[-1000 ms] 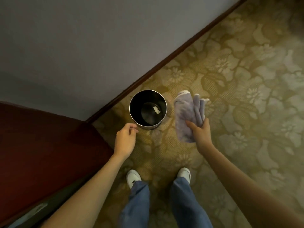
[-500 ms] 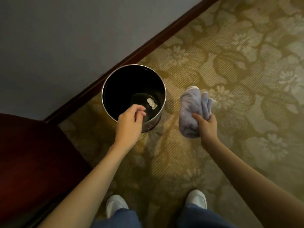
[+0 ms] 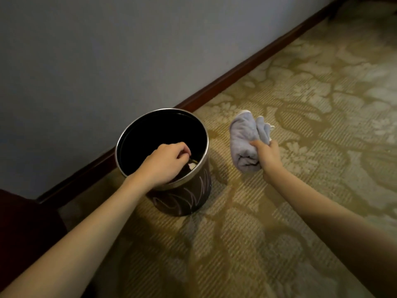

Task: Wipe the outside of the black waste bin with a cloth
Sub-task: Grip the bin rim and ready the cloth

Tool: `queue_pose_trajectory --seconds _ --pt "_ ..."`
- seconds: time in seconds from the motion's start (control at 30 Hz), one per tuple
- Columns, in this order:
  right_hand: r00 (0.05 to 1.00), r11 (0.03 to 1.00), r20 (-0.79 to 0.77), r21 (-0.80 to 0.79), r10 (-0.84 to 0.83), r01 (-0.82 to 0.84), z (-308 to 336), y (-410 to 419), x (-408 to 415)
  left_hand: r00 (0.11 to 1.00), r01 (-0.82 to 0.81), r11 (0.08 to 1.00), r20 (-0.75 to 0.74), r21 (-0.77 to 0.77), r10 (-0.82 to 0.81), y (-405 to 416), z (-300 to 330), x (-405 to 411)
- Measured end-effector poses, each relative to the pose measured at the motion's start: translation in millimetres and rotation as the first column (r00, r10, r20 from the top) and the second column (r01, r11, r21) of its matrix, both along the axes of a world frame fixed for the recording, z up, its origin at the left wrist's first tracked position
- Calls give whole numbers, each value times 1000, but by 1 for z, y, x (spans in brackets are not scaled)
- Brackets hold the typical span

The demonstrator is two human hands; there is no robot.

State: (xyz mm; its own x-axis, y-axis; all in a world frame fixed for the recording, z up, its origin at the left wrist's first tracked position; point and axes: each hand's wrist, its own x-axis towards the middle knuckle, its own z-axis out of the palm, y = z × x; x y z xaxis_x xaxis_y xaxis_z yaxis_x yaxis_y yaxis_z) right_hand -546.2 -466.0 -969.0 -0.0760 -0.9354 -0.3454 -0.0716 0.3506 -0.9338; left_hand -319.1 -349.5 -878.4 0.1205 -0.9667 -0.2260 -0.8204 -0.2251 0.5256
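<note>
Head cam is looking down at the black waste bin (image 3: 184, 196) standing upright on the patterned carpet (image 3: 279, 211), close to the wall (image 3: 107, 50) and its dark wooden skirting board (image 3: 236, 72). The left hand (image 3: 164, 163) is over the near side of the bin's shiny rim, fingers curled down into the opening. Looks like it's hooking the rim to steady the bin, but the fingertips are in shadow, so I honestly can't tell if they're clamped on the rim or just hanging inside. There's a small pale scrap (image 3: 191, 166) of something down in the bin right by the fingers.

The right hand (image 3: 267, 154) has a bunched-up pale blue cloth (image 3: 245, 136) gripped in a closed fist — most of the cloth sticks out above and below the hand. It's held just to the right of the bin, not touching it.

So I'd say wiping hasn't started yet — this is the set-up step: brace the bin, get the cloth ready. The next move probably calls for bringing the cloth across onto the outer wall, the dark side with the faint swirly lines, and pressing flat while the left hand keeps the bin from sliding or tipping. The back side near the wall will likely need the bin turned.
</note>
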Motion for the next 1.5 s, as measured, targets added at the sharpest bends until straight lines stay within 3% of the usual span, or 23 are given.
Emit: queue_pose_trajectory --seconds 0.13,0.3,0.37,0.47,0.53,0.63,0.87,1.07,1.23,1.5 --pt "993 995 -83 63 80 -75 14 7 -3 994 104 959 -46 263 -95 -6 22 3" --pt "968 977 -134 36 213 -210 25 25 -2 992 83 947 -120 312 -48 -17 33 -5" --pt "955 955 -47 64 292 -289 27 30 -3 992 109 940 -101 322 -80 -18 33 -5" --pt "934 919 209 212 289 -332 34 38 -7 986 166 936 -61 310 -155 -14 30 -1" --pt "898 903 318 206 304 -378 37 40 -12 978 207 926 -58 314 -199 -6 27 3" --pt "890 911 335 163 311 -379 37 41 -20 970 243 909 -59 338 -237 7 24 10" --pt "843 864 446 249 299 -438 28 37 -26 946 291 917 62 272 -319 17 15 11" --pt "869 886 281 108 408 -451 37 52 -20 921 324 918 147 227 -361 17 14 7" --pt "841 876 361 115 403 -469 43 58 -22 915 318 931 200 177 -351 22 11 6" --pt "884 908 221 -18 412 -419 32 54 -25 834 337 938 439 77 -335 20 4 3"
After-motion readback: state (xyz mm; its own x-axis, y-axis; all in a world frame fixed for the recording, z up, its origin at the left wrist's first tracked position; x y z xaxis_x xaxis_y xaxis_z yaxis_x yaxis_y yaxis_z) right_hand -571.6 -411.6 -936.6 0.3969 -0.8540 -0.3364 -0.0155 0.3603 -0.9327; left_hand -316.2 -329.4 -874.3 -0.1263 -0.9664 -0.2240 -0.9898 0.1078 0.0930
